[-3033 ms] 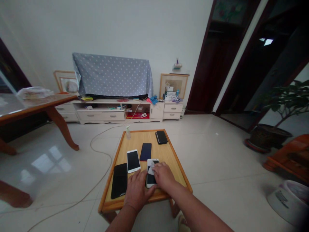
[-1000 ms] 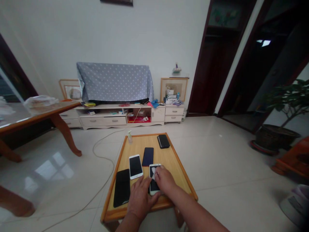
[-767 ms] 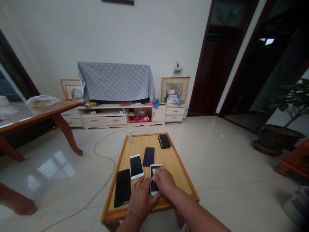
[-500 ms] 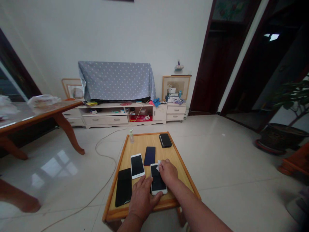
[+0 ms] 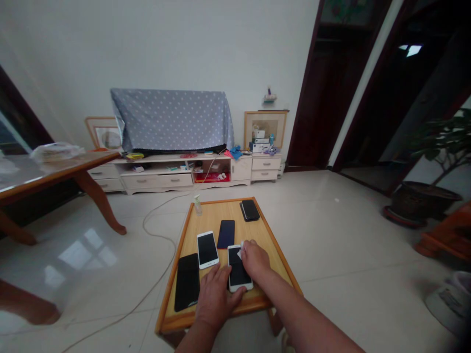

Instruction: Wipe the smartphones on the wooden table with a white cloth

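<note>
Both hands are at the near edge of a low wooden table (image 5: 265, 260). The left hand (image 5: 217, 304) lies open, fingers spread, just beside the lower left corner of a white smartphone (image 5: 238, 272) that sits face up on the table. The right hand (image 5: 255, 260) curls over that phone's upper right corner, its fingers closed on a small white wipe (image 5: 240, 254). Just left of the phone lies a second white smartphone (image 5: 207, 250), with a navy phone (image 5: 225, 234) beyond. A large black phone (image 5: 187, 282) sits along the table's left edge, a cased black phone (image 5: 250, 210) near its far corner, and a small pump bottle (image 5: 197, 204) at the other far corner.
</note>
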Demonstrator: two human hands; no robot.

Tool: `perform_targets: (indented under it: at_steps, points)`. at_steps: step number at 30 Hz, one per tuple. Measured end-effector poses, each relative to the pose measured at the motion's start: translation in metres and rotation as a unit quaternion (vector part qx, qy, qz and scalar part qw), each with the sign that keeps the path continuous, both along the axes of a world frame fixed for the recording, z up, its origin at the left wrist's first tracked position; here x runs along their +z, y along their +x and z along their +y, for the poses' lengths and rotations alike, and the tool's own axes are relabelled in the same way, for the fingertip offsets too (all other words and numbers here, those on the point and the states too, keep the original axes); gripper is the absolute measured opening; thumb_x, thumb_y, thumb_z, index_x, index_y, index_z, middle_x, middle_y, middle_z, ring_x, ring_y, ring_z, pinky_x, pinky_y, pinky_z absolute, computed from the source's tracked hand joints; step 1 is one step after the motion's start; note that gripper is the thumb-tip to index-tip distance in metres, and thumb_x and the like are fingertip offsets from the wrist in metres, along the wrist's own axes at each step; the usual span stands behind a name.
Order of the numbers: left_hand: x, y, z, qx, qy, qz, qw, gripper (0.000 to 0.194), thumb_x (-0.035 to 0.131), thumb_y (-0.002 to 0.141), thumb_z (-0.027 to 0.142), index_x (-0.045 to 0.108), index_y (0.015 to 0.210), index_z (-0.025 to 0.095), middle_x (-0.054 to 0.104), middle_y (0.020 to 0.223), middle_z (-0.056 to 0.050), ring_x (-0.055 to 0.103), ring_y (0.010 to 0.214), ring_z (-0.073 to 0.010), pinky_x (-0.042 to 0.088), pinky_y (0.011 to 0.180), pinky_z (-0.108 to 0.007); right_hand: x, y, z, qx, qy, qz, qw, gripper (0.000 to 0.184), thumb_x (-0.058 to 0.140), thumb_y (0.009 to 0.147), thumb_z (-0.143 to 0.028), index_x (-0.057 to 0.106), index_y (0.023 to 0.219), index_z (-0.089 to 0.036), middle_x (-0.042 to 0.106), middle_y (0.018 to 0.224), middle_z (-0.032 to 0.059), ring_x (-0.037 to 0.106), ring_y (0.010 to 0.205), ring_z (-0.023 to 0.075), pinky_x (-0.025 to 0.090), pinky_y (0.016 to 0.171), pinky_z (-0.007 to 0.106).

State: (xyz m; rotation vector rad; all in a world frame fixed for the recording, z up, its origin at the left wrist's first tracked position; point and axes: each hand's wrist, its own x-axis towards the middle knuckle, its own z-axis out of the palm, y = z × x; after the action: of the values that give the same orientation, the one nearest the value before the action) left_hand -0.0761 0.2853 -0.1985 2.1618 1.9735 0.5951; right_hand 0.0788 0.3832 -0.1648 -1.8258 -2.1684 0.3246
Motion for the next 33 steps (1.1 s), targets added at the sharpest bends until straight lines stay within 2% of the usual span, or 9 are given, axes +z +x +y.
perform_targets:
  at_steps: [6,9,16,18,23,26,29,33]
  points:
    - [-0.004,-0.003,0.000,-0.009,0.020,-0.003,1.000,0.061,0.060,0.085,0.059,0.059,0.134,0.023,0.065,0.138,-0.008,0.043,0.142,-0.0324,0.035,0.115,-0.048,-0.006,0.014,-0.046,0.079,-0.030,0.031,0.996,0.009,0.058,0.093,-0.027,0.065,0.095,-0.022,0.066,0.098,0.0046,0.062,0.086,0.0191,0.033,0.069,0.029]
    - [-0.003,-0.004,-0.002,-0.010,0.025,-0.004,1.000,0.061,0.060,0.085,0.060,0.060,0.134,0.023,0.066,0.136,-0.008,0.044,0.141,-0.0323,0.036,0.114,-0.047,-0.009,0.021,-0.060,0.092,-0.037,0.064,0.993,0.007,0.058,0.093,-0.028,0.063,0.093,-0.022,0.065,0.096,0.0032,0.061,0.086,0.0182,0.034,0.071,0.027]
    - [-0.001,-0.006,-0.007,-0.010,0.031,-0.023,0.999,0.063,0.063,0.083,0.061,0.060,0.134,0.023,0.065,0.137,-0.009,0.044,0.141,-0.0327,0.034,0.115,-0.048,-0.015,0.029,-0.057,0.027,-0.006,0.120,0.992,0.006,0.054,0.090,-0.016,0.059,0.091,-0.020,0.062,0.100,0.0054,0.059,0.091,0.0186,0.038,0.077,0.027]
    - [-0.004,-0.008,-0.008,-0.016,0.035,-0.021,0.999,0.063,0.060,0.085,0.062,0.060,0.134,0.022,0.065,0.137,-0.010,0.045,0.141,-0.0327,0.035,0.115,-0.048,-0.018,0.028,-0.056,0.021,0.004,0.152,0.988,0.009,0.053,0.087,-0.013,0.057,0.089,-0.021,0.063,0.098,0.0049,0.060,0.091,0.0187,0.039,0.078,0.026]
    - [-0.005,-0.014,-0.009,-0.009,0.040,-0.029,0.999,0.065,0.053,0.088,0.065,0.061,0.134,0.020,0.066,0.134,-0.013,0.052,0.135,-0.0320,0.039,0.112,-0.048,-0.022,0.031,-0.056,-0.048,0.014,0.204,0.978,0.018,0.048,0.082,-0.006,0.055,0.086,-0.022,0.066,0.086,0.0014,0.062,0.083,0.0177,0.040,0.072,0.024]
    - [-0.001,-0.016,-0.010,-0.009,0.047,-0.059,0.997,0.058,0.049,0.093,0.060,0.062,0.132,0.020,0.069,0.128,-0.013,0.059,0.126,-0.0292,0.042,0.110,-0.045,-0.019,0.033,-0.058,-0.066,0.008,0.205,0.976,0.019,0.045,0.088,-0.010,0.059,0.087,-0.023,0.069,0.086,0.0009,0.064,0.083,0.0177,0.040,0.071,0.024]
    - [0.002,-0.019,-0.010,-0.006,0.058,-0.103,0.993,0.047,0.046,0.096,0.051,0.063,0.129,0.021,0.071,0.126,-0.010,0.062,0.122,-0.0259,0.044,0.107,-0.041,-0.013,0.029,-0.063,-0.069,0.002,0.184,0.981,0.023,0.041,0.098,-0.020,0.063,0.092,-0.022,0.072,0.089,0.0032,0.066,0.085,0.0186,0.041,0.072,0.025]
    - [0.001,-0.024,-0.008,-0.001,0.057,-0.155,0.986,0.042,0.046,0.097,0.043,0.062,0.129,0.021,0.073,0.121,-0.009,0.065,0.117,-0.0238,0.046,0.105,-0.039,-0.008,0.012,-0.074,-0.075,-0.016,0.120,0.990,0.026,0.048,0.100,-0.039,0.063,0.113,-0.022,0.074,0.099,0.0077,0.069,0.091,0.0218,0.042,0.074,0.027]
